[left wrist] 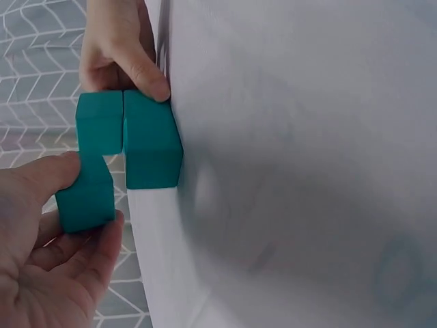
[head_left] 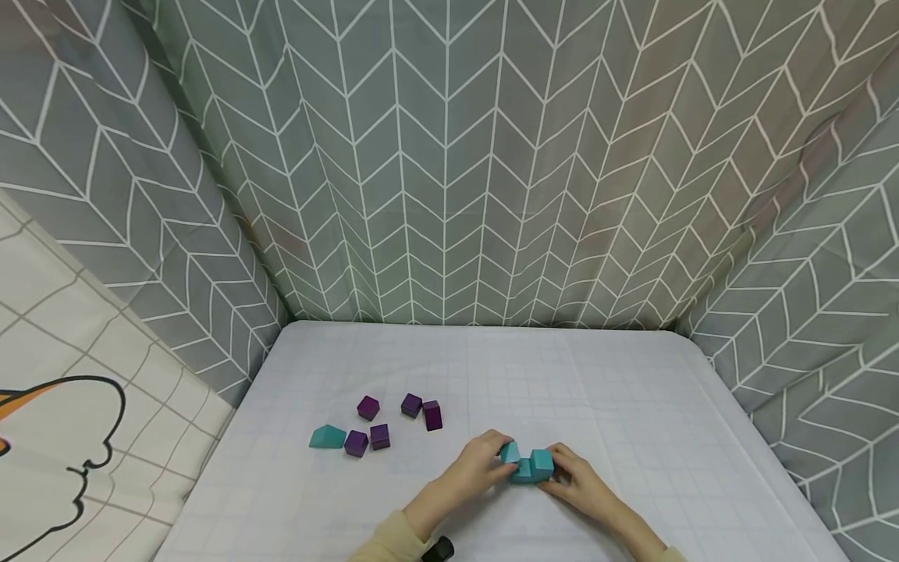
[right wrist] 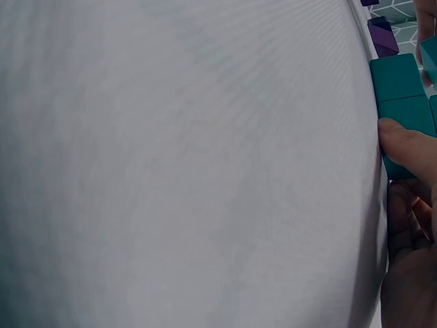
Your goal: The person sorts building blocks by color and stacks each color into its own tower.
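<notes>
My left hand (head_left: 472,467) pinches a small teal block (left wrist: 87,198) between thumb and fingers. It is held at the left end of a teal stack, off the table; whether it touches the stack, I cannot tell. The stack has a longer teal base block (left wrist: 153,147) on the table and a teal cube (head_left: 541,464) on top at the right. My right hand (head_left: 581,485) grips this stack at its right end, with the thumb (right wrist: 403,143) pressed on the base block. The fingers behind are partly hidden.
Several purple blocks (head_left: 356,443) lie scattered to the left on the white table (head_left: 597,390). Beside them is a teal block with sloping sides (head_left: 327,437). A black object (head_left: 438,549) shows near my left sleeve. Patterned curtains (head_left: 449,195) hang behind the table.
</notes>
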`<state>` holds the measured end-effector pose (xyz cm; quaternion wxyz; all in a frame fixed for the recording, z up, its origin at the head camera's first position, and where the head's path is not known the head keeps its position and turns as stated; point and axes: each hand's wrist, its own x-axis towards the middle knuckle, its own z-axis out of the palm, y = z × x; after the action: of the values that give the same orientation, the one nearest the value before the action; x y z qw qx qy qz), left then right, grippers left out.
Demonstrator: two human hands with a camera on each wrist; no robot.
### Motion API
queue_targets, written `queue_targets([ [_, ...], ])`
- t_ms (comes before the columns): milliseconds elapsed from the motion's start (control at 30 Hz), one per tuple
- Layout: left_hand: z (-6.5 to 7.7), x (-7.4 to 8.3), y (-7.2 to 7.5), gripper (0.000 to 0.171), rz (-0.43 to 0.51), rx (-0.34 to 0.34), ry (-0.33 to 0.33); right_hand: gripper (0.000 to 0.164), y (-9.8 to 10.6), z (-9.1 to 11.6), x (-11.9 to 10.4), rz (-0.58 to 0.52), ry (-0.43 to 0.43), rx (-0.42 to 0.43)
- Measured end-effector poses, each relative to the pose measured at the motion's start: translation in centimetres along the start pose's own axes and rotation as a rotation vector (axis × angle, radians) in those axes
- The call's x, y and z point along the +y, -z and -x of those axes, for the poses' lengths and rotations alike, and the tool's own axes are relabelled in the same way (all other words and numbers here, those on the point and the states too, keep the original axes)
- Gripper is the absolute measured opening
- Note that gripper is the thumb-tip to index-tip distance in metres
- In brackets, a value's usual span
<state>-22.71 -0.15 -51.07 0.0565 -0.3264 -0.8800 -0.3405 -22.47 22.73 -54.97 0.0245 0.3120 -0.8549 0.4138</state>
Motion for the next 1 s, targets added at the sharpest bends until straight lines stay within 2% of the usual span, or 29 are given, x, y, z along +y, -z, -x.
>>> queue_targets([
  [133,-0.4,0.3,-0.3,0.028,-0.058,-0.011,-0.027,0.031,0.0,-0.1,-0.4,0.0,0.025,0.017],
  [233,-0.5,0.5,-0.5,0.03,-0.078,-0.024,-0.024,0.031,0.2,-0.3,-1.3,-0.007,0.035,0.032],
  [467,-0.9,0.7,-1.0,0.033,-0.102,-0.03,-0.044,0.03,0.9,-0.6,-3.5,-0.017,0.012,0.024],
  [1000,-1.1,0.9,-1.5,0.034,-0.088,-0.029,-0.041,0.03,1.0,-0.6,-3.5,-0.032,0.023,0.005],
])
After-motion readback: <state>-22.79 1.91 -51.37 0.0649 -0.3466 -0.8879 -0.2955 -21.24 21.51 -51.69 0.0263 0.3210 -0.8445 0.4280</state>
